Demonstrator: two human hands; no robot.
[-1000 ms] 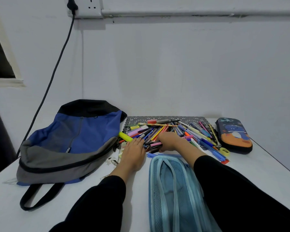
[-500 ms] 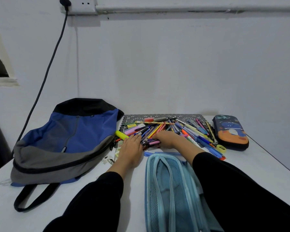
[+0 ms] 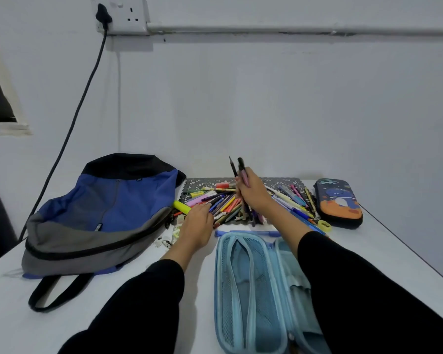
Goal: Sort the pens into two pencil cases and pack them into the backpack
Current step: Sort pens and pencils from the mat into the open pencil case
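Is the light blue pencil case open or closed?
Open. The light blue pencil case lies unzipped and spread flat, with its inner mesh pockets facing up.

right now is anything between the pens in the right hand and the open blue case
Nothing visible blocks it. The right hand grips a few pens above the pile, and the light blue pencil case lies open just nearer, mesh side up. Only a blue pen lies along its far edge, outside the opening.

Right hand around a pen bunch; left hand flat by pen pile
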